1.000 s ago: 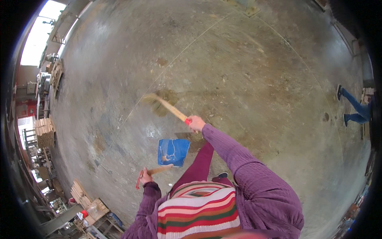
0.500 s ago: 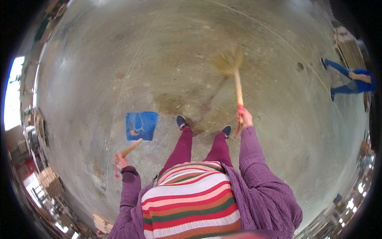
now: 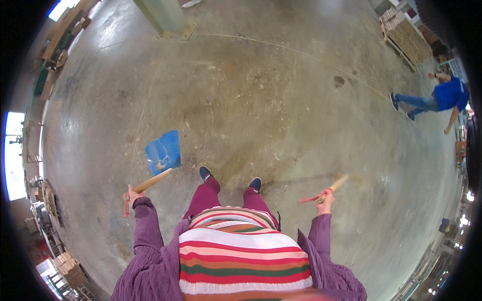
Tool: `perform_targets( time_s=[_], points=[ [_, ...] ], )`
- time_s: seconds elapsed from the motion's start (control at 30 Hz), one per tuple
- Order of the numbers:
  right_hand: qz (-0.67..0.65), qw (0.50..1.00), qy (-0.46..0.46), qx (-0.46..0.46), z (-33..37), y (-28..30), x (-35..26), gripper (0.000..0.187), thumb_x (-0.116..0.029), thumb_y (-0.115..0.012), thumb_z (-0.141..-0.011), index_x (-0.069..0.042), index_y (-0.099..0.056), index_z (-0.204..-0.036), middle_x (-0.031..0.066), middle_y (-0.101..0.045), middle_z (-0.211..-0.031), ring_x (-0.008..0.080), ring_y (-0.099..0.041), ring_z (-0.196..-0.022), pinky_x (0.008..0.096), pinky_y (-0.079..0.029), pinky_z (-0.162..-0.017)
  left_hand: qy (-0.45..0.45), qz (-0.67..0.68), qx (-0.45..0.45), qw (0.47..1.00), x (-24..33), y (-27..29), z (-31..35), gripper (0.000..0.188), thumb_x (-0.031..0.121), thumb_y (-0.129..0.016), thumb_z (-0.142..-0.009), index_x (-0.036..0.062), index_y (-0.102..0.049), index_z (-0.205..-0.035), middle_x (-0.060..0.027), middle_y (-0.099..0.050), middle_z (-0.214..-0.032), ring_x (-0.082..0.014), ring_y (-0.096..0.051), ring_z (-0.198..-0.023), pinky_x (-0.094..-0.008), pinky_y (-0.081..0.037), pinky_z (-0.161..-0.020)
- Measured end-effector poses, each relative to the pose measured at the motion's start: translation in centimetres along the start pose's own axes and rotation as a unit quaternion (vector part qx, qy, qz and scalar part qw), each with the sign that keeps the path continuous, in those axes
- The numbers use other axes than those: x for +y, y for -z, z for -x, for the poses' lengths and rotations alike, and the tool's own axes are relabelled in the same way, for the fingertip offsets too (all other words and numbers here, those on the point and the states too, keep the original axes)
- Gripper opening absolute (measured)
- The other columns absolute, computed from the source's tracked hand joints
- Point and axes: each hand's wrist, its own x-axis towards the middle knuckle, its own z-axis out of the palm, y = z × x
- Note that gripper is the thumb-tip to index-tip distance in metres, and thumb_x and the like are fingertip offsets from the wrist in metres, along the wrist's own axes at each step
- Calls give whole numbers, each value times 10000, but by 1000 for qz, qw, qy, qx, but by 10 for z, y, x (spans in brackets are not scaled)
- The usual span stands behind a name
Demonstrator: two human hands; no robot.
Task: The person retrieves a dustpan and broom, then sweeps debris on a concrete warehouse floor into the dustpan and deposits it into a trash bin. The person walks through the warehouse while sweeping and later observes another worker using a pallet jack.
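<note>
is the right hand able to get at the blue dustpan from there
Probably not: the right hand grips the broom off to the right, while the dustpan is across on the left.

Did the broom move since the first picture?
Yes. The broom, in the right hand, has swung rightward, from far left of the dark round floor spot to much nearer it.

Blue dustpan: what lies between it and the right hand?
In the head view, the person's left shoe and right shoe, with floor around them, lie between the dustpan and right hand.
</note>
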Motion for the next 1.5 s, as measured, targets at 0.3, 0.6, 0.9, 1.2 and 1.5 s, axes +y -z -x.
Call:
perform_targets(
  time_s=[0.3, 0.6, 0.9, 1.2, 1.5],
  points=[
    [248, 846, -240, -407, 165, -219, 23, 441, -26, -474, -767, -183, -318, -1148, 75, -478, -679, 113, -431, -443, 234, -354, -345, 10, 25, -39, 999, -36, 0, -30, 444, 282, -712, -670, 26, -504, -968, -114, -525, -986, -223, -524, -829, -360, -439, -711],
    [552, 499, -140, -653, 263, -548, 259, 410, -28, -591, -633, -20, -514, -1035, 63, -555, -604, 129, -523, -458, 272, -403, -380, 59, -168, -79, 981, -32, -8, -60, 460, 213, -668, -725, -40, -485, -1063, -114, -500, -1023, -188, -483, -925, -292, -389, -814],
    [489, 692, -61, -527, 181, -738, 353, 373, 11, -622, -594, -15, -580, -964, 78, -564, -622, 167, -537, -468, 316, -429, -402, 54, -220, -54, 973, -2, -61, -88, 381, 168, -698, -692, 79, -501, -1005, -22, -519, -880, -111, -511, -748, -221, -370, -562],
    [217, 943, -50, -247, -39, -568, 76, 407, -47, -520, -744, -58, -475, -1148, 27, -501, -601, 113, -462, -419, 233, -368, -348, -56, -228, -119, 965, 16, -160, -33, 417, 199, -679, -722, -1, -504, -1043, -76, -529, -977, -158, -500, -838, -275, -402, -716],
    [40, 981, -151, 118, -142, -158, -95, 124, -160, -506, -728, -99, -425, -799, 55, -432, -534, 179, -419, -362, 281, -332, -296, -16, -79, -97, 992, 55, -282, 95, 530, 351, -679, -708, 51, -448, -1078, -117, -495, -990, -243, -494, -916, -349, -416, -777]
  ],
)
